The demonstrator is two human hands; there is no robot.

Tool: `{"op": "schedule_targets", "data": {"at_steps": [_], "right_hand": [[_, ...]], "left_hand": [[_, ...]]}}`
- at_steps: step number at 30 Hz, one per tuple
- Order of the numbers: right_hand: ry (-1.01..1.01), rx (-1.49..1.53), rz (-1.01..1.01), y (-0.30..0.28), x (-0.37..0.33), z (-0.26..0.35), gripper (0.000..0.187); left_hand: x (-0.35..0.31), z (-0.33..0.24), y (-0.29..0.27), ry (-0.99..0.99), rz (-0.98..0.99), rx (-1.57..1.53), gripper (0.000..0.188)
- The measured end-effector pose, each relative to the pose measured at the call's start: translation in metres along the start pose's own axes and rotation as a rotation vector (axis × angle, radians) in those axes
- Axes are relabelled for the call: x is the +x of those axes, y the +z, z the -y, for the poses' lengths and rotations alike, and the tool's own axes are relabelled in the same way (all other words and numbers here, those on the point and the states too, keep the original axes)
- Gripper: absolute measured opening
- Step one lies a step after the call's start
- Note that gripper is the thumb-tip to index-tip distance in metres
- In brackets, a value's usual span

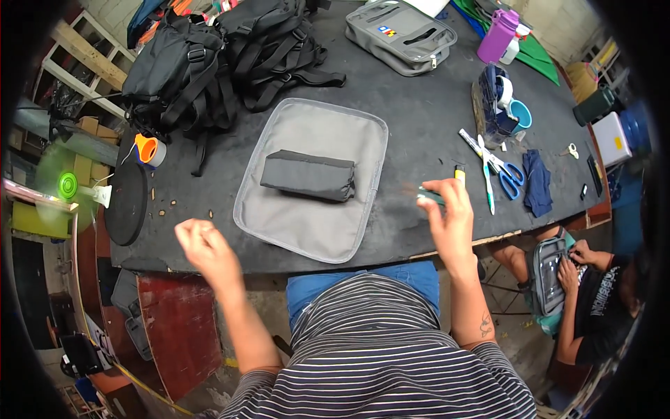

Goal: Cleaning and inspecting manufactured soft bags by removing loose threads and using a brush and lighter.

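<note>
"Where's the grey rectangular fabric panel with rounded corners (310,129)?"

"Flat on the black-topped table (412,105), near the wearer's edge. Call it the dial's centre, twelve pointing away from the wearer. A box-shaped black cloth bundle (306,175) lies on it."

"And the left hand (208,250)?"

"At eight o'clock, off the panel, fingers curled and pressed together. I can't tell whether anything is between them."

"The right hand (447,213)?"

"Between three and four, thumb and fingertips pinching a small dark-green object (432,196), too small to identify."

"What's farther out?"

"Blue-handled metal scissors (511,180) at three, a grey zippered fabric bag (401,42) at one, black strapped fabric bags (171,73) between ten and eleven."
</note>
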State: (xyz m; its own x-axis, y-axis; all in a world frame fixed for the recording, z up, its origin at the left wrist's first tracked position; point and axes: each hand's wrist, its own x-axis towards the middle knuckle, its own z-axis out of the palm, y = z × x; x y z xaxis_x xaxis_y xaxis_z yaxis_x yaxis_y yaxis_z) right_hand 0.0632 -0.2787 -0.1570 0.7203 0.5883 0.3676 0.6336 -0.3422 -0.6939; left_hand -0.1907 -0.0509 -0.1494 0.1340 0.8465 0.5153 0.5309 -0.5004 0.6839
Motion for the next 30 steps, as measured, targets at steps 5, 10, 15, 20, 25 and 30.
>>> {"op": "schedule_targets", "data": {"at_steps": [5,10,15,20,25,30], "right_hand": [[0.117,0.003,-0.027,-0.006,0.002,-0.012,0.019],[0.125,0.073,-0.033,0.001,0.009,-0.004,0.023],[-0.002,-0.071,-0.062,0.003,0.011,0.0,0.023],[0.089,-0.037,-0.029,0.002,0.011,-0.004,0.023],[-0.165,-0.207,-0.084,0.012,0.028,-0.004,0.022],[-0.279,-0.274,-0.055,0.032,0.038,0.0,0.021]], "left_hand": [[0.012,0.032,-0.055,-0.178,0.504,0.559,0.026],[0.005,-0.081,0.023,0.364,0.294,-0.122,0.013],[-0.03,-0.129,0.121,0.667,0.509,0.082,0.017],[-0.039,-0.109,0.16,0.592,0.542,0.049,0.011],[-0.04,-0.101,0.159,0.427,0.515,-0.201,0.006],[-0.04,-0.099,0.157,0.407,0.519,-0.235,0.006]]}}
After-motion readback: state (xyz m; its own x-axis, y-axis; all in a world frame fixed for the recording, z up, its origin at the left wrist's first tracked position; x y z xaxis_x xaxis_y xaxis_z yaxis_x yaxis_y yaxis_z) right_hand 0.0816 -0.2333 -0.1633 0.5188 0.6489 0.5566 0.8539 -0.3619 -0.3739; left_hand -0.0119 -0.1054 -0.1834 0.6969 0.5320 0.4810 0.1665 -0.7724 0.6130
